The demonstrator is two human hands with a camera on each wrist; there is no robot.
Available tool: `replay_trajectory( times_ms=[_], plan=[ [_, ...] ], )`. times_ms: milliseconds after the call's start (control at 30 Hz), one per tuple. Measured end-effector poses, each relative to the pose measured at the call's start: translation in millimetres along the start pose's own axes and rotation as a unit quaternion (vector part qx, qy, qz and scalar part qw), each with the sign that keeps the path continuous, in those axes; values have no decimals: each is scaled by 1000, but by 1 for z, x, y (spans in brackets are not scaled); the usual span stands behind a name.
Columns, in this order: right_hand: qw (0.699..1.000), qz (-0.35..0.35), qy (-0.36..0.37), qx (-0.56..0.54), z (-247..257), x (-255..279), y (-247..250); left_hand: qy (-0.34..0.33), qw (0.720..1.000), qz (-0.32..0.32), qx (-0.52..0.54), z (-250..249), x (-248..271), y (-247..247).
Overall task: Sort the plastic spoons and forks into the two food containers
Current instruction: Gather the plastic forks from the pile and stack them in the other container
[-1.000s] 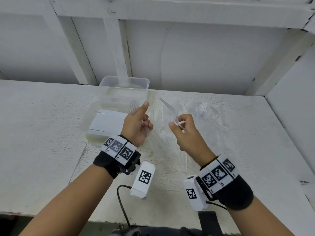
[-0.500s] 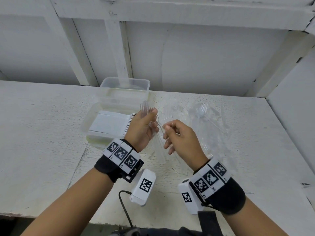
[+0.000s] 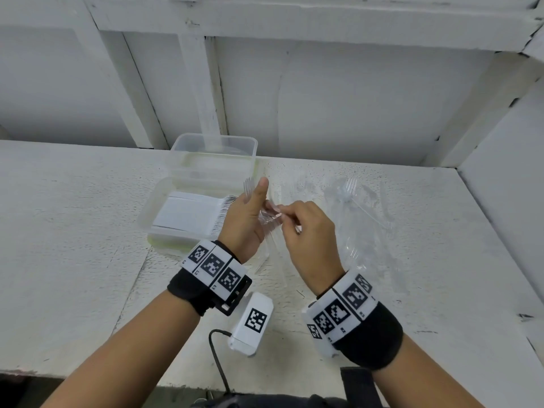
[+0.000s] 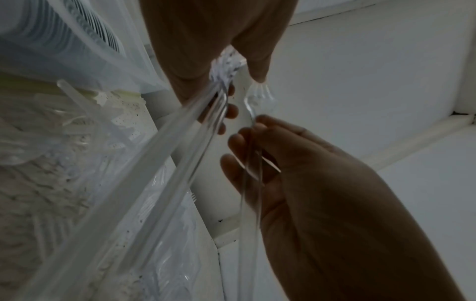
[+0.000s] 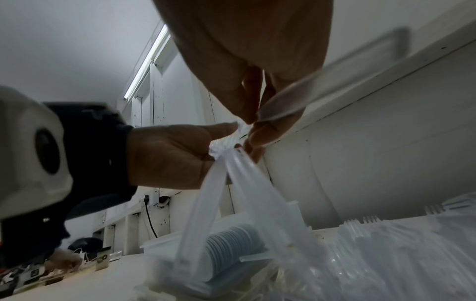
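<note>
My left hand point(image 3: 259, 206) grips a bundle of clear plastic forks point(image 3: 249, 186), tines up, with the handles point(image 4: 180, 154) hanging below the palm. Close beside it, my right hand point(image 3: 284, 216) pinches a single clear fork point(image 4: 253, 101) by its neck, and that fork touches the bundle. In the right wrist view the left hand point(image 5: 170, 154) is closed around the bundle point(image 5: 231, 183). The near container point(image 3: 153, 213), left of the hands, holds a tight row of white spoons point(image 3: 188, 214). The far container point(image 3: 215, 142) behind it looks empty.
A loose pile of clear cutlery point(image 3: 356, 225) lies on the white table point(image 3: 73, 231) to the right of my hands. A white marker box with a black cable point(image 3: 251, 322) hangs near the front edge. A wall stands behind and a side wall point(image 3: 506, 187) at right.
My right hand has come left with its fork until it meets the bundle. My left hand has shifted right and slightly forward, and the bundle now stands more upright.
</note>
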State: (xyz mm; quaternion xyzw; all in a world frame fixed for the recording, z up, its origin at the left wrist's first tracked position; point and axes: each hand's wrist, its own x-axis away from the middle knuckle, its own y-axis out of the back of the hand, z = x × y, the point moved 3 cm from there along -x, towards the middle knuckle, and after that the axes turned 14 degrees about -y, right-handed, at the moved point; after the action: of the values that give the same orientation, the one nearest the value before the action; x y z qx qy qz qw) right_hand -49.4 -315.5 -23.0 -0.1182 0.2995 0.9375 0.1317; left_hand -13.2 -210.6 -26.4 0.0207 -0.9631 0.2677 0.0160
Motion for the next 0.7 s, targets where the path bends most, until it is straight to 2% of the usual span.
replay_trajectory(
  times_ms=[167, 267, 367, 433, 567, 700],
  plan=[
    [998, 0, 11, 62, 4, 4, -14, -9, 1000, 24, -1, -1, 2, -2],
    [996, -3, 29, 84, 1, 5, -15, 0, 1000, 3, -19, 0, 1, 3],
    [992, 109, -15, 63, -4, 11, -15, 11, 999, -33, -19, 1, -1, 9],
    [977, 192, -47, 75, -5, 16, -17, 21, 999, -40, -15, 1, 0, 8],
    [971, 229, -33, 62, 0, 12, -18, 38, 999, -33, -3, -1, 2, 4],
    [964, 257, -55, 30, 1, 5, -9, 57, 996, 35, -65, -7, 2, 4]
  ],
)
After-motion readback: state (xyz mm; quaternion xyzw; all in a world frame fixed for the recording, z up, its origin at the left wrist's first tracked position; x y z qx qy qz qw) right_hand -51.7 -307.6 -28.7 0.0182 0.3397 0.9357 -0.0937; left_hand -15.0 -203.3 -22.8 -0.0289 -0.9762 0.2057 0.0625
